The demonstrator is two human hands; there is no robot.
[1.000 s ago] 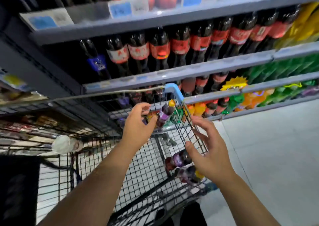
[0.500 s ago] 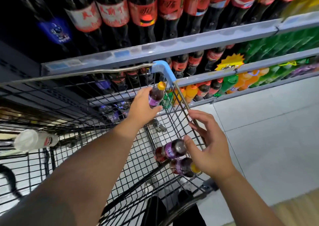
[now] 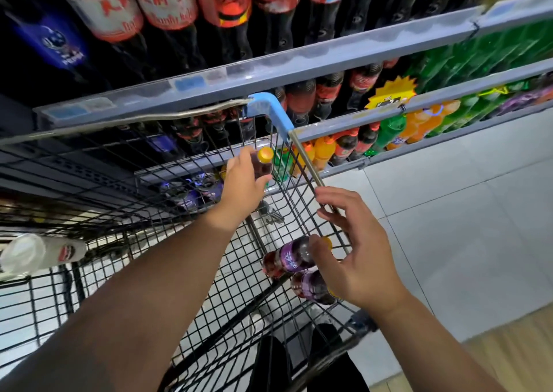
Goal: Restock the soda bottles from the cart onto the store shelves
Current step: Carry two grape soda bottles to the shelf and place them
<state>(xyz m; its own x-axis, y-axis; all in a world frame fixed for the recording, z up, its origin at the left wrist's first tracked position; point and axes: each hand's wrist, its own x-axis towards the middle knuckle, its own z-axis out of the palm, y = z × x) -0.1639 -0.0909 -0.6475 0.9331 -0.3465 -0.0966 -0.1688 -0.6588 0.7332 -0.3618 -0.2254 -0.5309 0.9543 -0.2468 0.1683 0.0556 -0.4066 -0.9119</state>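
Purple soda bottle (image 3: 265, 161) is half hidden, clamped in my left hand (image 3: 244, 186); my right hand (image 3: 357, 263) has fingers spread, holding nothing.

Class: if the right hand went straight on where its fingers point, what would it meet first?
Probably the upper purple-labelled bottle lying in the cart; the right hand looks almost on it, depth unclear.
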